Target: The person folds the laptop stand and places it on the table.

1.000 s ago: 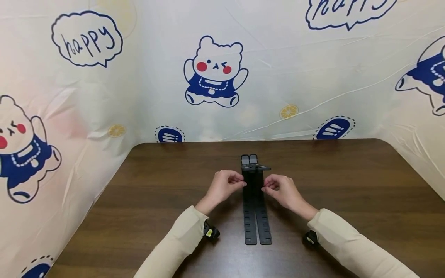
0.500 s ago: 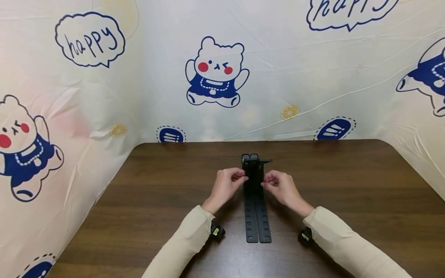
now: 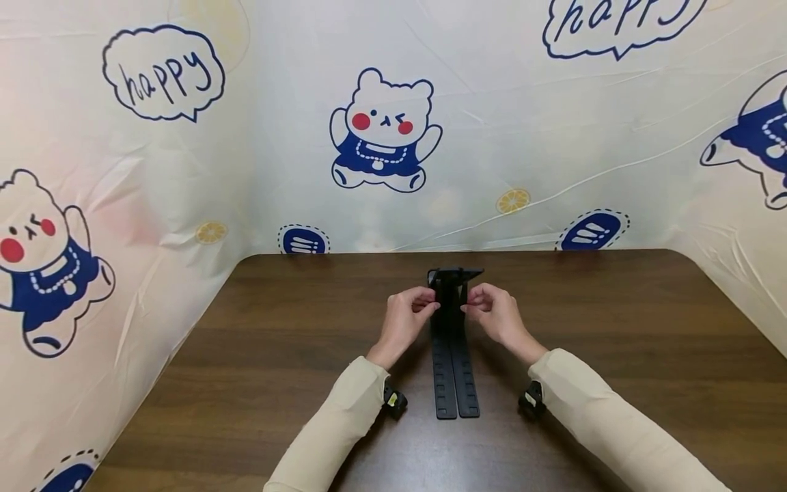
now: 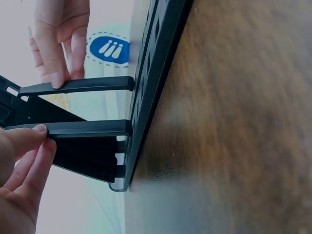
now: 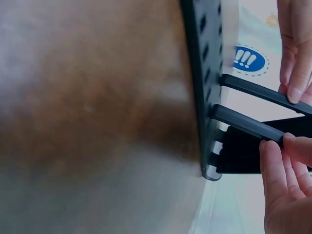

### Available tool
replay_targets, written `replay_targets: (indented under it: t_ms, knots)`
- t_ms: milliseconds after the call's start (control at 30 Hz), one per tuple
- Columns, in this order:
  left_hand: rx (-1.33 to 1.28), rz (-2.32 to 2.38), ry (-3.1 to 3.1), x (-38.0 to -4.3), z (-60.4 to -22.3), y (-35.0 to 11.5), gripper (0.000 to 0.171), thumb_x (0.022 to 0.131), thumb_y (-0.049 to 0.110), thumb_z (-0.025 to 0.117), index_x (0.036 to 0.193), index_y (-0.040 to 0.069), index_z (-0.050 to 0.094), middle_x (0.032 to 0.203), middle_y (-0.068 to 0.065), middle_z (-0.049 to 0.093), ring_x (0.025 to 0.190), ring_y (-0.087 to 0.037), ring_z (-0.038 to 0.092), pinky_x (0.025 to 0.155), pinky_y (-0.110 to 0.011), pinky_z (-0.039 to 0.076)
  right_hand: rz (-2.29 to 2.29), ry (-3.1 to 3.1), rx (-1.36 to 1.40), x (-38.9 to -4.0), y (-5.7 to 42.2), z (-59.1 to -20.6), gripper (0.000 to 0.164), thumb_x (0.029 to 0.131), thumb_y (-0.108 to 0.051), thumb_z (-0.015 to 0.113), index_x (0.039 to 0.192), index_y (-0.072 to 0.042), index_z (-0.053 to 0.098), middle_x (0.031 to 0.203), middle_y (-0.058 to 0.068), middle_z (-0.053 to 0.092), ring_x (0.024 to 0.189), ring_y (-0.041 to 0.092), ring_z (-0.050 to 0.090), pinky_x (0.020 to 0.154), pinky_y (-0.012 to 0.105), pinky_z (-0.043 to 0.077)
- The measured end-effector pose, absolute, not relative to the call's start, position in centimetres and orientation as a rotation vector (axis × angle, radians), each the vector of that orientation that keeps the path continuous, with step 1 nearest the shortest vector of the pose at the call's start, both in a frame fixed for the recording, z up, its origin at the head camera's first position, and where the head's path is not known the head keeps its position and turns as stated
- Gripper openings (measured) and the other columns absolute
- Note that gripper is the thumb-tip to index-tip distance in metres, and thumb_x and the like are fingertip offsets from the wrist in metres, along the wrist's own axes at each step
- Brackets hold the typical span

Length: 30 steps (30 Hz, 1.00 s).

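Note:
A black folding laptop stand (image 3: 455, 376) rests on the table, its two slotted base rails lying side by side and pointing at me. Two slim support bars (image 4: 92, 128) rise from the slots toward a dark slanted panel (image 4: 80, 148). My left hand (image 3: 406, 318) pinches the left bar between thumb and fingers, as the left wrist view shows. Opposite it, my right hand (image 3: 496, 314) pinches the other bar (image 5: 247, 123) in the same way. How the bar ends sit in the slots is hard to make out.
The brown wooden table (image 3: 277, 335) spreads out on both sides of the stand. Behind it hangs a pale curtain (image 3: 467, 137) printed with cartoon bears. A small black camera (image 3: 395, 402) is strapped at each wrist.
Both hands have moved away from me along the stand with the bars. The panel's top has shifted to the far end of the rails, and the rails' near ends lie slightly farther off.

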<state>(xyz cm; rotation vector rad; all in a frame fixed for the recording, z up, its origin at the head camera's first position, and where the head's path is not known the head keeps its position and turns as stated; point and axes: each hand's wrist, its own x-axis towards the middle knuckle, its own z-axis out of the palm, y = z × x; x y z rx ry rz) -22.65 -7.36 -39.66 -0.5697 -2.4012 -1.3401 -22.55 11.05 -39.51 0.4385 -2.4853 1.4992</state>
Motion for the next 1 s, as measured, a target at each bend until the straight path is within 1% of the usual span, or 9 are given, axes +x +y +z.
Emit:
replay_targets:
  t_ms: [100,200,300,400,600,733,833,967,1000]
  knots:
    - [-0.550,-1.391,-2.377,-23.0,-39.8,-7.3,0.015,0.076,0.004,0.067,0.089,-0.001,0.063,0.081,-0.007,0.065,0.071,-0.013,0.061,0.065,-0.018,0.050,1.558,-2.471,0.432,-22.9,11.0,-39.2,0.018,0.075,0.002,0.067,0.089,0.005,0.057,0.081,0.017,0.065,0.070,0.023,0.063,0.056,0.022,0.050]
    - [-0.551,-1.437,-2.345,-23.2,-39.9,-7.3,0.020,0.075,0.001,0.068,0.093,0.000,0.057,0.081,-0.009,0.064,0.071,-0.014,0.062,0.064,-0.018,0.050,1.594,-2.460,0.446,-23.2,11.1,-39.1,0.022,0.076,0.003,0.065,0.096,0.005,0.055,0.081,0.017,0.065,0.071,0.023,0.063,0.057,0.019,0.049]
    - [-0.569,-1.469,-2.330,-23.4,-39.8,-7.4,0.028,0.075,-0.001,0.067,0.099,0.000,0.052,0.080,-0.010,0.064,0.072,-0.015,0.062,0.064,-0.018,0.050,1.611,-2.454,0.463,-23.5,11.2,-39.1,0.027,0.077,0.003,0.064,0.101,0.004,0.053,0.080,0.016,0.065,0.070,0.023,0.063,0.058,0.019,0.048]
    - [-0.584,-1.480,-2.335,-23.6,-39.7,-7.5,0.034,0.076,-0.001,0.066,0.104,-0.001,0.049,0.079,-0.010,0.064,0.072,-0.016,0.063,0.065,-0.019,0.050,1.613,-2.458,0.470,-23.7,11.2,-39.0,0.032,0.077,0.002,0.065,0.106,0.003,0.052,0.080,0.016,0.065,0.070,0.022,0.063,0.059,0.020,0.048]
    - [-0.583,-1.465,-2.377,-24.3,-39.3,-7.8,0.040,0.076,0.000,0.066,0.113,0.002,0.050,0.080,-0.009,0.065,0.073,-0.016,0.063,0.065,-0.020,0.050,1.563,-2.462,0.477,-24.4,11.4,-38.9,0.041,0.077,0.000,0.066,0.114,0.003,0.050,0.081,0.016,0.065,0.071,0.022,0.062,0.060,0.021,0.047]
    - [-0.576,-1.470,-2.400,-24.8,-39.0,-7.8,0.042,0.076,0.000,0.067,0.115,0.002,0.052,0.081,-0.010,0.065,0.073,-0.017,0.063,0.066,-0.020,0.050,1.554,-2.475,0.485,-25.1,11.5,-38.8,0.044,0.077,-0.001,0.066,0.118,0.004,0.049,0.083,0.017,0.064,0.072,0.023,0.062,0.061,0.019,0.046]
    - [-0.570,-1.459,-2.420,-25.2,-38.9,-7.8,0.043,0.075,0.001,0.068,0.116,0.003,0.053,0.081,-0.009,0.065,0.073,-0.016,0.063,0.066,-0.019,0.050,1.573,-2.473,0.492,-25.3,11.5,-38.5,0.045,0.077,0.001,0.066,0.118,0.007,0.048,0.083,0.021,0.064,0.072,0.027,0.061,0.059,0.017,0.045]
    - [-0.567,-1.453,-2.429,-25.7,-38.8,-7.8,0.042,0.075,0.002,0.068,0.115,0.003,0.055,0.080,-0.009,0.065,0.072,-0.015,0.063,0.065,-0.018,0.050,1.571,-2.471,0.493,-24.4,11.2,-36.8,0.043,0.076,0.006,0.064,0.116,0.012,0.047,0.083,0.026,0.062,0.073,0.033,0.060,0.058,0.014,0.042]
    - [-0.569,-1.453,-2.425,-25.8,-38.8,-7.8,0.041,0.075,0.002,0.068,0.114,0.003,0.055,0.080,-0.009,0.066,0.072,-0.015,0.063,0.065,-0.018,0.050,1.562,-2.477,0.492,-24.4,11.2,-36.7,0.043,0.076,0.006,0.064,0.115,0.011,0.048,0.083,0.026,0.062,0.073,0.033,0.060,0.058,0.014,0.043]
